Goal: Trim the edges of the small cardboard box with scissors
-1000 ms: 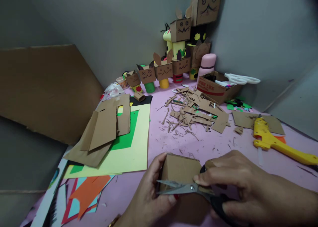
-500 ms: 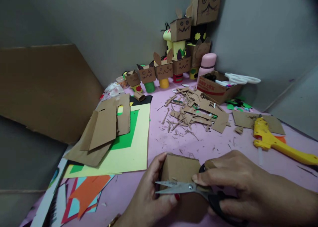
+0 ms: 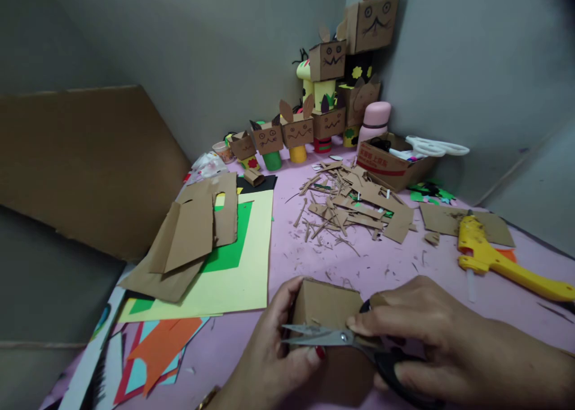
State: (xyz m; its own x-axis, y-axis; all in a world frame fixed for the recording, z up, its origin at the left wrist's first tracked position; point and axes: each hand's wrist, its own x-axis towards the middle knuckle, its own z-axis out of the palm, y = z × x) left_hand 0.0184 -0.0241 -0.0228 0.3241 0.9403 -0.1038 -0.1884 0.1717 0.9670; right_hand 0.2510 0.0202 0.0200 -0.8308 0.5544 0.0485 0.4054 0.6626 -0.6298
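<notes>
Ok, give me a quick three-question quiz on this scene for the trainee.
1. True or false: the right hand holds the scissors, with the blades lying across the small cardboard box.
2. Which tool lies on the table to the right of the hands? A: yellow glue gun. B: hammer. C: stapler.
3. What does the left hand grip?

Key
1. True.
2. A.
3. The small cardboard box, held from its left side.
</notes>
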